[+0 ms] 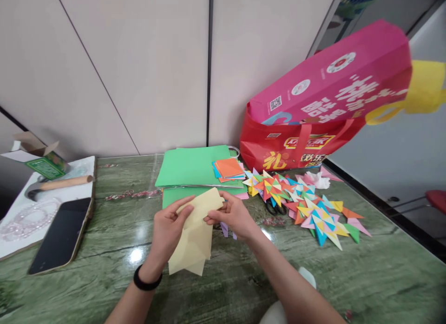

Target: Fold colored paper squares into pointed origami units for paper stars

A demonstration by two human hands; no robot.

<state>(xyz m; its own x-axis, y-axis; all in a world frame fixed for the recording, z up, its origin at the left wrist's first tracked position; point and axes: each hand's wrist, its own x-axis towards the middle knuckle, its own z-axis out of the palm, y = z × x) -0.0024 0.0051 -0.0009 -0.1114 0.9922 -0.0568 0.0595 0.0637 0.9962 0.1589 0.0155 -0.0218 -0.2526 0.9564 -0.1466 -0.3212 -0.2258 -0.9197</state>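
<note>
Both my hands grip a pale yellow sheet of paper [204, 207], raised a little above the table and partly folded over. My left hand [171, 228] pinches its left edge between thumb and fingers; a black band circles that wrist. At the right edge, the thumb and fingers of my right hand [232, 214] close on the paper. Beneath lie more pale yellow sheets [190, 254], overlapping at angles. Just behind my hands are large green sheets [191, 166], with a small stack of orange and blue squares [228, 168] on top.
Colourful folded paper pieces [320, 217] spread over the right side, with black scissors [275, 208] partly beneath them. A red gift bag [265, 145] holding a pink bag [327, 77] stands behind. On the left are a phone [62, 233], a wooden-handled tool [66, 182] and an opened box [47, 163].
</note>
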